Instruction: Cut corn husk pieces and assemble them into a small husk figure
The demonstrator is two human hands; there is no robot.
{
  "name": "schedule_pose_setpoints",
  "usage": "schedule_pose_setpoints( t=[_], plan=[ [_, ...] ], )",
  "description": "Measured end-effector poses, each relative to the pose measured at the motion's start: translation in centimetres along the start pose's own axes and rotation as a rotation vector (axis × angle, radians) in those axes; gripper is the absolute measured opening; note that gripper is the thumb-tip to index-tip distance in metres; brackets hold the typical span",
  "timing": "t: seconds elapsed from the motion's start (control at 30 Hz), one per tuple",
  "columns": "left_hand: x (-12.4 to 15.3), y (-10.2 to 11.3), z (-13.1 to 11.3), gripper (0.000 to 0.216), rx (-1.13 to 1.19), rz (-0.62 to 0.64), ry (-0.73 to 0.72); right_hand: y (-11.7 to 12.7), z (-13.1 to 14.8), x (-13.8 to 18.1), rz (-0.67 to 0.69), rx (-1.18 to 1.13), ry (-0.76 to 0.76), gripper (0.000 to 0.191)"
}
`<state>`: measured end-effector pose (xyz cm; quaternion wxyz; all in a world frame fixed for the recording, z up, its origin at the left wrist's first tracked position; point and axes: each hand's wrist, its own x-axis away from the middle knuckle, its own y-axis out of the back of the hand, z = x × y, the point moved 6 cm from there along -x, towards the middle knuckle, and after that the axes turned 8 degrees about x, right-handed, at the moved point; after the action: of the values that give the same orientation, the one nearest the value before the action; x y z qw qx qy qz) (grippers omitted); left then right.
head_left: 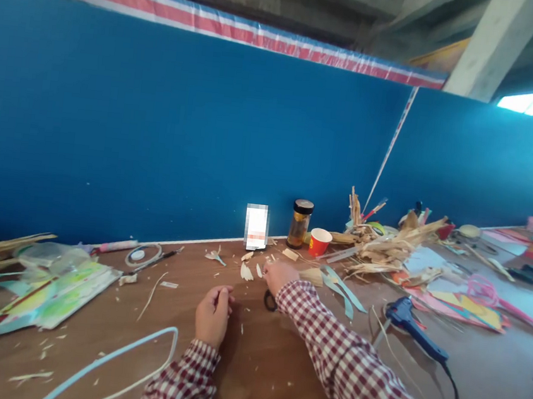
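My left hand [212, 313] rests on the brown wooden table [259, 364] with its fingers curled in; something thin may be pinched at the fingertips, too small to name. My right hand [278, 275] reaches farther forward, fingers closed near pale husk petals [246, 272] lying on the table. Whether it holds one is hidden. A black ring-shaped thing, perhaps a scissors handle [269, 301], lies under my right wrist. Both sleeves are red-and-white checked.
A blue glue gun [412, 326] with black cable lies at right. Red paper cup [319, 241], dark-lidded jar [300, 223] and a heap of dried husks [385, 247] stand at the back by the blue wall. Coloured paper craft [41, 296] lies left; a pale blue strip loop [125, 362] lies near.
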<state>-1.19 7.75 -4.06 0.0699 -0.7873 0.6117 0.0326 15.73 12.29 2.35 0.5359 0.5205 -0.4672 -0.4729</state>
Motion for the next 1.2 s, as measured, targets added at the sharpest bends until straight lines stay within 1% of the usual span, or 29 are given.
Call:
schedule_pose_setpoints(
  t=[0.1,0.23,0.4,0.5,0.6,0.7,0.77,0.87,0.97,1.07,1.2],
  plan=[
    [0.0,-0.1,0.0,0.038,-0.004,0.004,-0.016,0.0,-2.0,-0.6,0.008,-0.026,-0.068,0.020],
    [0.0,-0.2,-0.1,0.036,-0.009,0.010,-0.018,0.7,-5.4,-1.3,-0.004,-0.075,-0.147,0.024],
    [0.0,-0.3,0.0,0.036,0.007,0.018,0.001,2.1,-8.9,-1.9,-0.015,-0.106,-0.182,0.022],
    [0.0,-0.3,0.2,0.036,0.008,0.025,0.006,2.8,-10.3,-1.7,-0.017,-0.109,-0.192,0.020],
    [-0.1,-0.2,0.2,0.036,0.004,0.019,0.002,2.8,-10.8,-1.2,0.000,-0.112,-0.188,0.018],
    [0.0,-0.2,0.0,0.037,-0.012,0.022,-0.013,2.1,-10.1,-0.6,0.015,-0.116,-0.150,0.014],
    [0.0,-0.2,-0.1,0.037,-0.027,0.020,-0.021,1.5,-8.9,-0.3,0.011,-0.122,-0.104,0.015],
    [0.0,-0.1,-0.2,0.040,-0.035,0.006,-0.015,0.8,-6.0,-0.2,-0.010,-0.127,-0.020,0.019],
    [0.0,-0.1,-0.2,0.040,-0.032,0.012,-0.004,0.2,-2.7,-0.8,-0.011,-0.108,0.040,0.018],
    [0.0,-0.1,-0.1,0.039,-0.024,0.016,-0.005,-0.3,-0.2,-1.7,-0.001,-0.056,0.050,0.018],
    [0.0,-0.1,0.1,0.039,-0.009,0.013,0.000,-1.0,1.1,-2.4,0.044,0.001,0.027,0.017]
  ],
)
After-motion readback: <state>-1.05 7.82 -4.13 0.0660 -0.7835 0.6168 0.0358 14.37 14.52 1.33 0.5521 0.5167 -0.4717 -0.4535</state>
